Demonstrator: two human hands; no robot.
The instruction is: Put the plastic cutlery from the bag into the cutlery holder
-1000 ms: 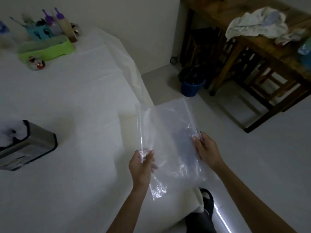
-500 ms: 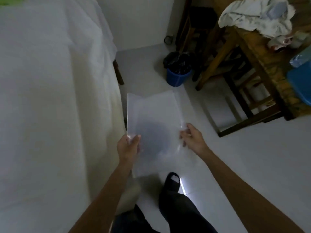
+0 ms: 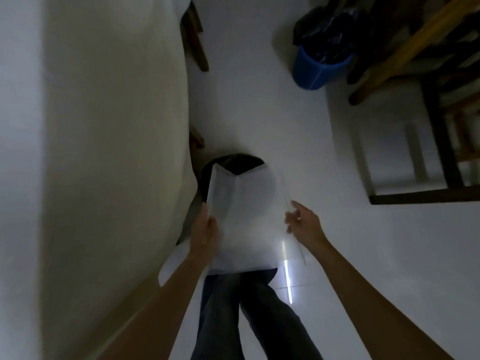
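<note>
I hold a clear plastic bag (image 3: 246, 216) flat over the floor, above my own legs and feet. My left hand (image 3: 206, 233) grips its left edge, thumb on top. At the bag's right edge, my right hand (image 3: 302, 223) pinches the plastic with its fingers. The bag looks empty; no cutlery shows inside it. The cutlery holder is out of view. The room is dim and the picture is blurred.
The white-covered table (image 3: 104, 152) fills the left side, its cloth hanging to the floor. A blue bin (image 3: 315, 70) with a black liner stands at the far right. Wooden table legs and a chair frame (image 3: 426, 141) stand to the right. White floor tiles lie between.
My view has tipped down from the tabletop to the floor. The bag has come lower and closer, now over my feet. Both hands keep their hold on its edges.
</note>
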